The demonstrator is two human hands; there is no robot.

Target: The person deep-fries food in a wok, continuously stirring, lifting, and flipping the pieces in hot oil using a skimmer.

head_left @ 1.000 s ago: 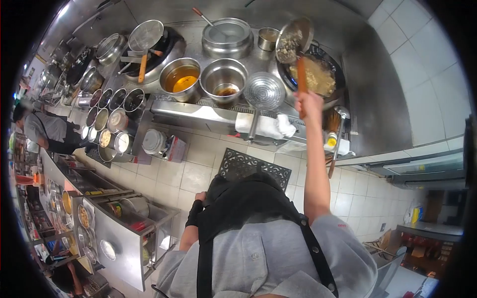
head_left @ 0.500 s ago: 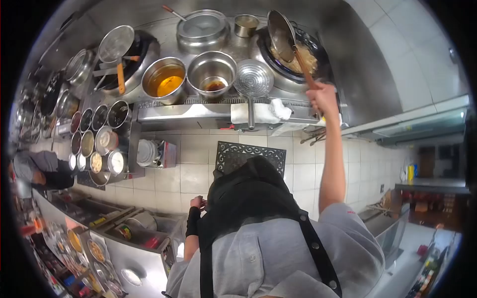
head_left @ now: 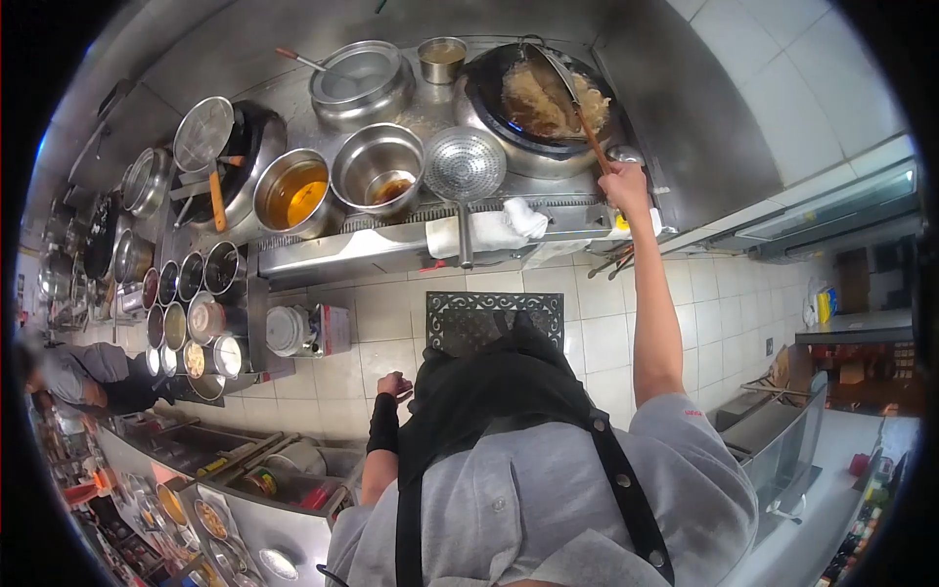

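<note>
My right hand [head_left: 625, 186] is wrapped round the wooden handle of a long strainer [head_left: 594, 136]. Its round metal head is tilted nearly edge-on over a black wok [head_left: 484, 106], in which pale brown food [head_left: 533, 101] sits in bubbling oil. My left hand [head_left: 394, 384] hangs low beside the black apron, fingers curled; whether it holds anything I cannot make out. Left of the wok, a perforated ladle [head_left: 465, 164] rests across the stove edge near a white cloth [head_left: 518, 223]. Beside it stand a steel pot with dark liquid [head_left: 379, 171] and one with amber oil [head_left: 298, 193].
A lidded pot [head_left: 360, 90] and a small steel container [head_left: 442, 61] stand at the back. Left, a mesh strainer [head_left: 202, 134] lies over another wok. Several seasoning tins [head_left: 225, 267] line the left side. A black mat [head_left: 494, 305] lies underfoot; another person [head_left: 93, 372] is far left.
The strainer's head has turned from broadside to nearly edge-on over the wok, exposing more of the food. My right hand still grips the handle. The whole view has shifted slightly.
</note>
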